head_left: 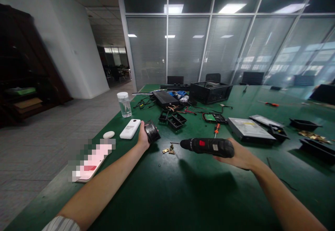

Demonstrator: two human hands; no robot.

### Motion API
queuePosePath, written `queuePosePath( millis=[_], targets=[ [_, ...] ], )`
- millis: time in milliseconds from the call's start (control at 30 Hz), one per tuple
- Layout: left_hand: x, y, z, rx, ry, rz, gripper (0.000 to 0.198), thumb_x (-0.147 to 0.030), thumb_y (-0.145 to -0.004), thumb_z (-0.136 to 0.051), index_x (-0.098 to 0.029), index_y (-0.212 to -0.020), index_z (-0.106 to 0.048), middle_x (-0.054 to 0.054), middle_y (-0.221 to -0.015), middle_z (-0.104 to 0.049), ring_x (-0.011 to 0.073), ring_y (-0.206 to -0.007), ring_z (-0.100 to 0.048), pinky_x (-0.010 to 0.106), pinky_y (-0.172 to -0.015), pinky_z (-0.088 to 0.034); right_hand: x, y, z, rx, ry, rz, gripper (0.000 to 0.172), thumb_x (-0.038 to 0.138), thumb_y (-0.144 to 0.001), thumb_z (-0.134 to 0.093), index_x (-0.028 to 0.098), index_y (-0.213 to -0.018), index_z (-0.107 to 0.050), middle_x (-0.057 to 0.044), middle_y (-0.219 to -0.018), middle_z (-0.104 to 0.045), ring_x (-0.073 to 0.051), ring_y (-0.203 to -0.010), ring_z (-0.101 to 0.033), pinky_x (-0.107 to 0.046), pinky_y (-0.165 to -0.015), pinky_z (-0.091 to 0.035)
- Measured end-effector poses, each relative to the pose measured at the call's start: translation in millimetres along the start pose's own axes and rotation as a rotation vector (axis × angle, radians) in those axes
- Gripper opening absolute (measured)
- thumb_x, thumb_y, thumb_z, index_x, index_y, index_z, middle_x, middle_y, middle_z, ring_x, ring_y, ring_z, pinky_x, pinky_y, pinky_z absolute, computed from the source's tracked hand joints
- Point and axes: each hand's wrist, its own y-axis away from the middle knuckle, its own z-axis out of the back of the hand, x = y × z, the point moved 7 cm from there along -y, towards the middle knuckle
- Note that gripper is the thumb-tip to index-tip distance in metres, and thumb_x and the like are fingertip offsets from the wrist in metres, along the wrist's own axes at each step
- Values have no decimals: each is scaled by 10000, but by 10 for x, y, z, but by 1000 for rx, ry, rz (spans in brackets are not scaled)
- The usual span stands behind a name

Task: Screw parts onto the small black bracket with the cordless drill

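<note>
My left hand [143, 137] is closed round a black plastic box-like part [152, 132], tilted on its side above the table. In my right hand [239, 155] is a black power drill [208, 147] with a red mark, lying level and pointing left. Its thin bit reaches toward the black part but stays apart from it. Below the bit, several small brass-coloured pieces [171, 150] lie on the green table [162, 196]. My right fingers are mostly hidden behind the drill's grip.
Black open frames [176, 120], a black metal case [210, 92] and cables lie farther back. On the left are a clear bottle [124, 104], a white device [130, 129] and a blurred-out phone [91, 164]. An orange screwdriver [217, 129] and a silver disc drive [250, 129] lie right.
</note>
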Motion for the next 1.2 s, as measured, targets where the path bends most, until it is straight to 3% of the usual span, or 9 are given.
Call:
queuePosePath(
  millis=[300, 367, 433, 533, 667, 800, 900, 1033, 1200],
  targets=[
    [39, 48, -42, 55, -3, -37, 523, -627, -703, -415, -136, -826, -546, 75, -680, -616, 219, -636, -623, 367, -592, -499, -4, -27, -90, 22, 62, 38, 170, 324, -647, -600, 157, -651, -629, -17, -561, -633, -171, -522, -576, -234, -494, -432],
    [-19, 56, -41, 25, 17, -71, 516, -631, -713, -387, -147, -810, -539, 63, -668, -609, 210, -636, -619, 350, -584, -497, 48, -54, -139, 44, 107, 86, 189, 278, -642, -586, 165, -776, -656, -37, -650, -672, -193, -581, -609, -244, -537, -438],
    [-73, 52, -41, -5, 21, -86, 517, -637, -720, -357, -157, -793, -533, 58, -658, -603, 204, -638, -615, 333, -575, -492, 62, -78, -179, 44, 157, 118, 344, 232, -619, -578, 198, -956, -641, -48, -780, -700, -217, -674, -638, -254, -602, -445],
    [-171, 11, -20, -54, -5, -101, 507, -639, -714, -357, -164, -763, -526, 46, -627, -590, 189, -608, -604, 317, -565, -483, 7, -103, -225, 19, 240, 125, 414, 225, -615, -560, 225, -1024, -621, -43, -827, -708, -228, -716, -652, -258, -619, -446],
    [-240, -66, 18, -94, -204, 38, 482, -649, -655, -442, -174, -692, -511, 16, -532, -547, 179, -481, -560, 330, -506, -463, -90, -115, -247, -31, 289, 105, 421, 245, -642, -548, 232, -1060, -601, -38, -814, -710, -231, -717, -656, -261, -627, -447],
    [-160, -40, -41, -12, -422, 276, 450, -618, -632, -505, -168, -646, -514, 26, -473, -530, 196, -429, -533, 334, -460, -434, -180, -117, -214, -125, 312, 45, 323, 297, -672, -550, 202, -970, -634, -55, -772, -704, -234, -689, -649, -264, -594, -438],
    [-61, 27, -125, 38, -479, 335, 448, -618, -638, -504, -171, -620, -516, 32, -463, -534, 205, -431, -534, 324, -462, -417, -288, -121, -175, -207, 340, -42, 266, 404, -681, -557, 173, -767, -655, -72, -654, -679, -231, -596, -631, -266, -525, -415],
    [8, 85, -244, 121, -613, 274, 388, -556, -655, -547, -173, -596, -548, 40, -478, -557, 213, -480, -544, 297, -500, -391, -434, -122, -127, -272, 324, -139, 373, 525, -674, -534, 172, -571, -595, -66, -544, -626, -210, -502, -596, -250, -448, -385],
    [-73, 93, -295, 145, -693, 59, 197, -361, -660, -633, -176, -595, -607, 67, -576, -610, 267, -756, -581, 277, -631, -385, -464, -113, -90, -316, 244, -149, 364, 519, -658, -550, 167, -588, -609, -50, -520, -612, -202, -486, -589, -244, -441, -398]
  ],
)
